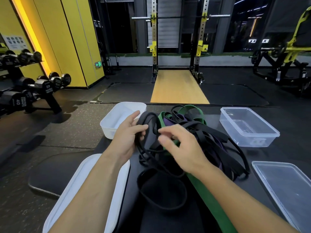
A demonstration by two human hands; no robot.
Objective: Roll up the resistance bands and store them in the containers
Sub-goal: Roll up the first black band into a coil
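Resistance bands [202, 140] lie in a tangled heap of black, green and purple loops in the middle of a black padded bench [159, 221], between the containers and just ahead of the person's forearms. The left hand [127, 137] grips a black band [149, 130] lifted at the left edge of the heap; its thumb and fingers are curled round several gathered turns of it, and thinner black strands hang down from the bundle. The right hand [181, 148] is over the heap just right of that bundle, fingers bent and thumb and forefinger reaching toward the black turns. It is blurred, so whether it actually pinches the band cannot be told. A wide green band [210, 199] runs from under the right wrist toward the near edge of the bench, and a purple band [170, 119] shows deep in the pile. A separate black loop [168, 208] lies open on the bench near the person. A white container [117, 118] stands at the far left of the bench, just behind the left hand, and its white lid [80, 182] lies flat under the left forearm. A clear container [249, 128] stands at the far right, and a clear lid [286, 185] lies nearer on that side. Dumbbells [45, 86] sit on a rack at left, and a squat rack [154, 39] stands beyond the bench.
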